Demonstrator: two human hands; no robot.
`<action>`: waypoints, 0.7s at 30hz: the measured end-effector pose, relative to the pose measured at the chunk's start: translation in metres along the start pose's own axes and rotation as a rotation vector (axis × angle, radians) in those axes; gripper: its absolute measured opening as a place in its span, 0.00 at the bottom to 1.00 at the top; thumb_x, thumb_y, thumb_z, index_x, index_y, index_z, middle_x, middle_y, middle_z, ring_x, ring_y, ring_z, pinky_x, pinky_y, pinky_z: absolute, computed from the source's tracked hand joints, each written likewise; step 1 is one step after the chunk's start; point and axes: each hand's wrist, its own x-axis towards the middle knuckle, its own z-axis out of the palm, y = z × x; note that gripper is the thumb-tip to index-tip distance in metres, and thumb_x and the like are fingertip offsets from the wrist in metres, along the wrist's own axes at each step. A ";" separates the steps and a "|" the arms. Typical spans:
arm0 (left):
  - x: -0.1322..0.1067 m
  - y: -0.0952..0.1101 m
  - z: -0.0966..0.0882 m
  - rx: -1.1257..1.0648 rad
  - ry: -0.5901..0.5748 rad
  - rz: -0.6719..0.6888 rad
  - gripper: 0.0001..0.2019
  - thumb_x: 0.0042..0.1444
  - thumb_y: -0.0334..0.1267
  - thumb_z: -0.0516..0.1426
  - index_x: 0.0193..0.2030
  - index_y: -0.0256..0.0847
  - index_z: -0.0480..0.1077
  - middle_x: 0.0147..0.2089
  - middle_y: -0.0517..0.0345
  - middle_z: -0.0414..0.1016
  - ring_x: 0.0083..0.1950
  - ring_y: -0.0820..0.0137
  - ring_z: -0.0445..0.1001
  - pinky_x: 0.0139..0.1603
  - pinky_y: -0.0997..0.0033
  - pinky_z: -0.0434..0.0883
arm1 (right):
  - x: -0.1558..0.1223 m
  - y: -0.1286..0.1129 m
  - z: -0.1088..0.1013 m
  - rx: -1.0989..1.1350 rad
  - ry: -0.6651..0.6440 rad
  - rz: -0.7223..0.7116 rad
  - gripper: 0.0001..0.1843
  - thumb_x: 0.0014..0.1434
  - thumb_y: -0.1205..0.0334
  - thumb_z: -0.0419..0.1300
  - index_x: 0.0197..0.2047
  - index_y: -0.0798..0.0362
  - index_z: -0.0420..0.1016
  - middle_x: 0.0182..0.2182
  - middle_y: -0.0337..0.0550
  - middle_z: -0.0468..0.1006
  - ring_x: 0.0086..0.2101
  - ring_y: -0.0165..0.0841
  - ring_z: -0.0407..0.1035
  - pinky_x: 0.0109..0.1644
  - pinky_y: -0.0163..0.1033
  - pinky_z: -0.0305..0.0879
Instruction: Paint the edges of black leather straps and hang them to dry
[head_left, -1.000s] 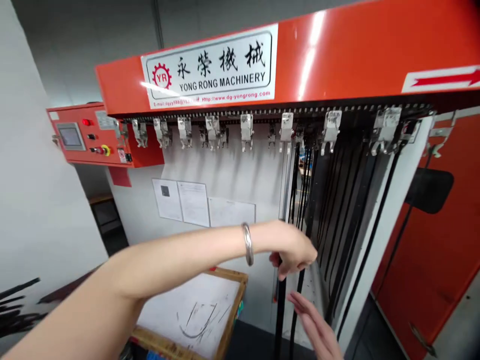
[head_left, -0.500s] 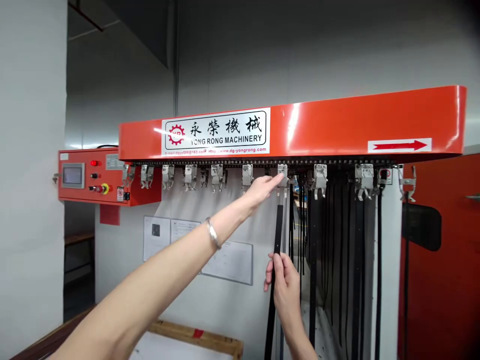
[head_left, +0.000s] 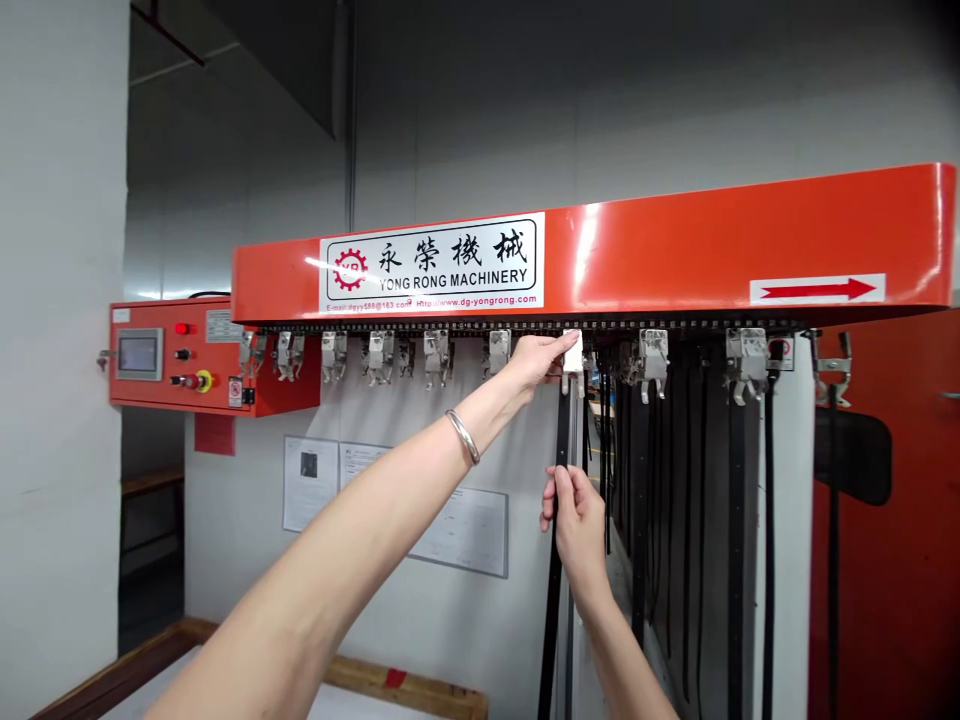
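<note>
Right hand [head_left: 577, 530] has its fingers pinched on a black strap [head_left: 562, 440] hanging from a metal clip [head_left: 573, 352]. Left hand [head_left: 531, 362] is on that clip, can't tell if it's gripping. Strap looks light and floppy, so hold it up high.

A smooth, rounded, silver-coloured metal bangle [head_left: 463, 437] is worn around the left wrist, just behind the left hand [head_left: 536, 360], and is seen sitting loosely there. The left forearm [head_left: 360, 530] is left bare from the bangle back, and the right forearm [head_left: 622, 650] is likewise shown bare behind the right hand [head_left: 577, 535].
</note>
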 end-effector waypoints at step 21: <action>-0.228 0.003 -0.073 0.915 -0.429 -0.038 0.26 0.64 0.41 0.58 0.67 0.35 0.62 0.67 0.45 0.66 0.64 0.66 0.69 0.57 0.76 0.69 | -0.165 0.031 -0.033 -0.608 -0.182 -0.032 0.42 0.62 0.35 0.52 0.72 0.47 0.52 0.62 0.55 0.68 0.60 0.57 0.63 0.61 0.65 0.63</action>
